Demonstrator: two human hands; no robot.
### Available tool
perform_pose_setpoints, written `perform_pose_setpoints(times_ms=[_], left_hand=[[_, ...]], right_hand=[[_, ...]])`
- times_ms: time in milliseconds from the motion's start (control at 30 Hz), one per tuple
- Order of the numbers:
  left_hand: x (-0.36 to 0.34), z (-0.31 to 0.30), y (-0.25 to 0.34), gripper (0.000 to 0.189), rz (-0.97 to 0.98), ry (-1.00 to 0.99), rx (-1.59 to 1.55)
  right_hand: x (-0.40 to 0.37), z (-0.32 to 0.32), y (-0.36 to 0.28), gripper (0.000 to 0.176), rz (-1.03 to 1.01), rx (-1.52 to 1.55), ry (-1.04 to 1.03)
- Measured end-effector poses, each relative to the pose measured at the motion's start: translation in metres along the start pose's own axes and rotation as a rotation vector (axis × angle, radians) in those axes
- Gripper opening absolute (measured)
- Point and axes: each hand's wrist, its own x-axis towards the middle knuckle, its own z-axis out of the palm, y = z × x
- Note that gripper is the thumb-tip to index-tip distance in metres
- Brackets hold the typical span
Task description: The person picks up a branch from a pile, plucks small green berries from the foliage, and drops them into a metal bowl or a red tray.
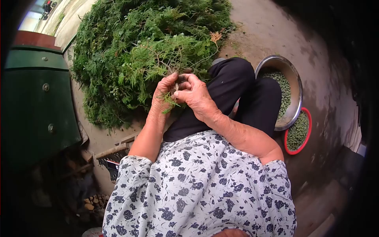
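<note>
My left hand (161, 95) is closed on the woody stem of an evergreen branch (169, 55) with flat, scaly green sprays. My right hand (198, 98) meets it over my lap, thumb and fingers pinched at the same stem. Small green sprigs poke out below the fingers. Exactly what lies between the fingertips is partly hidden. Just beyond both hands rises a large heap of cut evergreen branches (106, 59), with small pale green cones among the foliage.
To the right stands a metal basin (297, 85) holding many small green cones. A red-rimmed container (309, 132) of similar cones sits beside it. A dark green metal box (35, 106) is at the left. Wood pieces (94, 202) lie at lower left on the concrete ground (256, 23).
</note>
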Motion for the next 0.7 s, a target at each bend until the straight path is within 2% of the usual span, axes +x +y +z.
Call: perform_pose_setpoints(times_ms=[33,100,133,267,300,333,433,500,600,700], left_hand=[[0.005,0.002,0.000,0.031,-0.004,-0.015,0.011],[0.011,0.005,0.002,0.029,0.094,0.232,0.008],[0.012,0.008,0.008,0.027,0.054,0.188,0.018],[0.016,0.043,0.025,0.020,0.215,0.347,0.123],[0.021,0.045,0.030,0.020,0.218,0.326,0.137],[0.026,0.044,0.037,0.018,0.218,0.308,0.190],[0.039,0.074,0.043,0.016,0.233,0.250,0.236],[0.055,0.081,0.047,0.015,0.258,0.076,0.274],[0.072,0.104,0.036,0.014,0.234,0.030,0.323],[0.084,0.121,0.015,0.013,0.158,-0.049,0.361]], right_hand=[[0.000,-0.002,-0.003,0.041,-0.013,-0.015,-0.019],[-0.002,-0.003,-0.006,0.039,-0.052,-0.010,0.003],[-0.002,-0.004,-0.008,0.037,-0.062,-0.087,-0.001],[-0.008,-0.016,-0.023,0.021,-0.215,-0.346,0.023],[-0.011,-0.020,-0.033,0.017,-0.261,-0.425,0.025],[-0.017,-0.021,-0.047,0.012,-0.288,-0.336,0.077],[-0.022,-0.045,-0.085,0.014,-0.408,-0.267,0.219],[-0.016,-0.062,-0.110,0.015,-0.510,-0.212,0.347],[-0.014,-0.092,-0.146,0.014,-0.676,-0.068,0.442],[-0.017,-0.124,-0.166,0.018,-0.723,0.102,0.415]])
